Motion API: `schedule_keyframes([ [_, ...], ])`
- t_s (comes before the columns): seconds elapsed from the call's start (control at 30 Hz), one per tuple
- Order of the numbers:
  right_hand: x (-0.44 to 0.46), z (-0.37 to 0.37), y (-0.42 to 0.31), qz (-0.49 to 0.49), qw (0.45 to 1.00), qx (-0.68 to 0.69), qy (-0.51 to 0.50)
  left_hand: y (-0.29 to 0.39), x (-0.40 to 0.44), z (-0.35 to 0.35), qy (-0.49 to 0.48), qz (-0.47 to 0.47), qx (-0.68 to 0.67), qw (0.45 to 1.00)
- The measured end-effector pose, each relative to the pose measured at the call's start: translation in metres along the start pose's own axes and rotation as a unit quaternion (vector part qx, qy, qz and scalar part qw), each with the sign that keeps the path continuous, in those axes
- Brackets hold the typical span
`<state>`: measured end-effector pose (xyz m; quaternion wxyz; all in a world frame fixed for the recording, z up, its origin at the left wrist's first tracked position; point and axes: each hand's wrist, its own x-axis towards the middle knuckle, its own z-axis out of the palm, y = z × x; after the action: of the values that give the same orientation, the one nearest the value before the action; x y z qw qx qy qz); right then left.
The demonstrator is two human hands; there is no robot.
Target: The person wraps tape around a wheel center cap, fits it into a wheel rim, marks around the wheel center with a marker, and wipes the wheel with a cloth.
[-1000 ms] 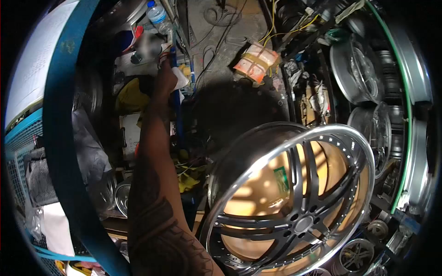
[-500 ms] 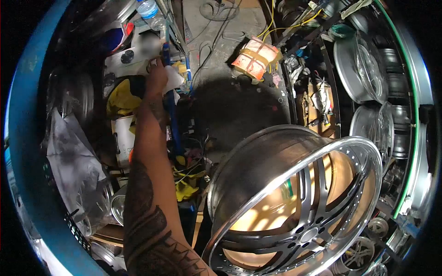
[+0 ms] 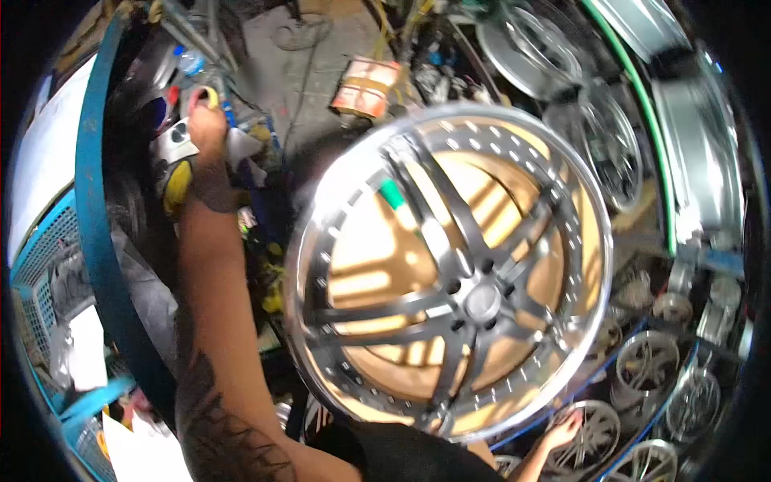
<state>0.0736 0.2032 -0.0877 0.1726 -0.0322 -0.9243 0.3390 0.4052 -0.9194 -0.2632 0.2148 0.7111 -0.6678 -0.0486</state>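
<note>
My left hand [image 3: 207, 128], on the tattooed arm stretched forward, is closed on a roll of tape [image 3: 203, 98], its ring standing up above the fingers. A white box-like item with dark round spots [image 3: 174, 143] lies just left of that hand. Directly in front of my body a large alloy wheel [image 3: 482, 301] stands tilted, with a polished lip, dark spokes and tan cardboard showing behind. My right hand [image 3: 562, 430] is low at the right, just below the wheel's rim, blurred, with its fingers seemingly apart and nothing visible in them.
A taped orange-and-white package [image 3: 365, 87] lies on the floor ahead. Several smaller wheels [image 3: 646, 361] sit in a rack at lower right, larger wrapped rims [image 3: 606, 145] above. At left are a blue post [image 3: 96, 161] and a blue basket [image 3: 48, 241].
My view has turned and shifted. The roll of tape now shows raised in my left hand. The wheel appears more face-on, and my right hand has come into view.
</note>
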Motion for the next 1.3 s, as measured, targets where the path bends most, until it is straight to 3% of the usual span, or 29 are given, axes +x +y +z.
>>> schedule_keyframes([
  [0.07,0.059,0.023,-0.104,0.073,0.995,0.022,0.072,0.043,-0.004,-0.023,-0.030,-0.032,0.000,0.999],
  [0.1,0.099,0.030,-0.101,0.005,0.983,0.162,0.088,0.051,-0.005,-0.030,-0.018,-0.037,0.012,0.999],
  [0.2,0.145,0.087,-0.208,-0.136,0.955,0.260,0.050,0.111,-0.055,-0.088,0.015,-0.010,0.021,1.000],
  [0.3,0.100,0.154,-0.322,-0.184,0.937,0.264,-0.138,0.167,-0.136,-0.172,0.057,0.000,-0.092,0.994],
  [0.33,0.079,0.167,-0.355,-0.234,0.917,0.197,-0.258,0.170,-0.150,-0.179,0.088,0.032,-0.132,0.987],
  [0.37,0.052,0.174,-0.390,-0.207,0.857,0.206,-0.425,0.175,-0.173,-0.192,0.106,0.066,-0.181,0.976],
  [0.43,0.015,0.221,-0.401,-0.438,0.691,0.174,-0.548,0.189,-0.225,-0.222,0.037,0.036,-0.271,0.961],
  [0.5,-0.016,0.256,-0.402,-0.544,0.622,0.125,-0.549,0.191,-0.283,-0.247,-0.013,0.111,-0.318,0.941],
  [0.53,-0.024,0.263,-0.404,-0.579,0.607,0.072,-0.540,0.197,-0.315,-0.265,-0.056,0.092,-0.345,0.932],
  [0.57,-0.027,0.265,-0.409,-0.585,0.591,0.033,-0.555,0.188,-0.337,-0.267,-0.068,0.116,-0.427,0.894],
  [0.63,-0.034,0.275,-0.409,-0.614,0.580,0.003,-0.536,0.195,-0.398,-0.315,-0.119,0.089,-0.511,0.847],
  [0.7,-0.036,0.284,-0.406,-0.646,0.567,-0.002,-0.511,0.204,-0.450,-0.367,-0.125,0.081,-0.498,0.854],
  [0.83,-0.035,0.300,-0.402,-0.668,0.545,0.009,-0.507,0.177,-0.524,-0.408,-0.121,0.008,-0.561,0.819],
  [1.13,-0.036,0.305,-0.406,-0.707,0.516,0.023,-0.483,0.169,-0.620,-0.407,-0.082,-0.040,-0.630,0.771],
  [1.3,-0.033,0.313,-0.408,-0.696,0.514,0.060,-0.498,0.186,-0.634,-0.387,-0.122,-0.056,-0.642,0.755],
])
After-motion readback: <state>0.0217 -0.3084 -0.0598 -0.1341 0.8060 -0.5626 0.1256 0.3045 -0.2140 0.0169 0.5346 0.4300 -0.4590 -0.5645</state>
